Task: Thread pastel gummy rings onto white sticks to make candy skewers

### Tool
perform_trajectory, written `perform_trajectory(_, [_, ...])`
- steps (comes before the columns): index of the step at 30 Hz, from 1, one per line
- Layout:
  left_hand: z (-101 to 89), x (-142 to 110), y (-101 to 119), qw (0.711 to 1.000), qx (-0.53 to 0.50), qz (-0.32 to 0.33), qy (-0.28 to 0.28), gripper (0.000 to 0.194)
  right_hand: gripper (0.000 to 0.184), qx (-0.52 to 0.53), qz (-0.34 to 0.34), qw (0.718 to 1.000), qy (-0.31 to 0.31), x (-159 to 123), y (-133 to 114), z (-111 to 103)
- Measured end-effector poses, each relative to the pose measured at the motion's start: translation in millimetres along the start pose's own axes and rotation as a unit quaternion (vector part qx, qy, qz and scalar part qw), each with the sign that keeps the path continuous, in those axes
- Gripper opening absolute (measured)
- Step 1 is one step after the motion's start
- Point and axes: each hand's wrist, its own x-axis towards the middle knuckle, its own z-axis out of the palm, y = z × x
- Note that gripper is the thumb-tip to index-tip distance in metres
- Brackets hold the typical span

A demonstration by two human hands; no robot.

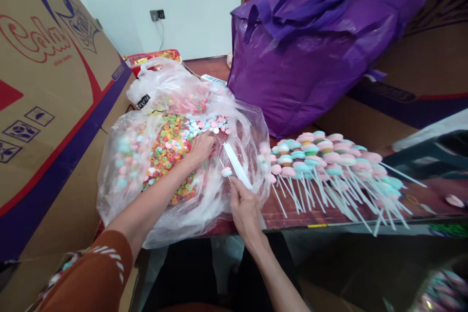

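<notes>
My left hand reaches into an open clear plastic bag, its fingers closed at the edge of the pink, white and blue candies. Whatever is between those fingertips is hidden. Under my left forearm lie many small ring candies in orange, green and red. With finger and thumb, my right hand pinches a thin white stick carrying a small pink, white and blue candy. A bundle of white sticks lies on the plastic just beyond my right hand.
Many finished-looking candy skewers are piled on the table's right side, sticks toward me. Behind them stands a purple bag. A large cardboard box rises at the left. Another plastic bag with candies sits at the back.
</notes>
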Motion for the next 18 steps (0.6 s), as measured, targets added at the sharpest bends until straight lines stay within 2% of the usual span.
perform_trajectory(2, [3.1, -2, -3, 0.997, -0.066, -0.017, 0.031, 0.022, 0.040, 0.015, -0.005, 1.000, 0.002, 0, 1, 0])
perform_trajectory(4, [2.6, -8, -4, 0.975, -0.212, -0.045, 0.051, 0.019, 0.039, 0.037, -0.006, 0.999, 0.006, 1, 1, -1])
perform_trajectory(6, [0.3, -18, -3, 0.912, -0.405, -0.064, 0.033, 0.017, 0.037, 0.061, -0.005, 0.998, 0.017, 2, -2, -3])
perform_trajectory(8, [-1.6, -31, 0, 0.819, -0.569, -0.078, -0.009, 0.017, 0.036, 0.078, -0.007, 0.996, 0.031, 3, -7, -5])
perform_trajectory(10, [-1.9, -44, 3, 0.744, -0.661, -0.092, -0.038, 0.023, 0.035, 0.087, -0.014, 0.996, 0.033, 3, -14, -7])
perform_trajectory(12, [-1.1, -55, 7, 0.703, -0.702, -0.103, -0.039, 0.030, 0.035, 0.084, -0.020, 0.996, 0.027, 3, -19, -8])
perform_trajectory(14, [-0.3, -64, 9, 0.696, -0.711, -0.099, -0.025, 0.033, 0.035, 0.075, -0.020, 0.997, 0.022, 2, -22, -9])
perform_trajectory(18, [-1.8, -73, 12, 0.740, -0.669, -0.065, 0.031, 0.031, 0.035, 0.066, -0.007, 0.998, 0.022, -1, -22, -10])
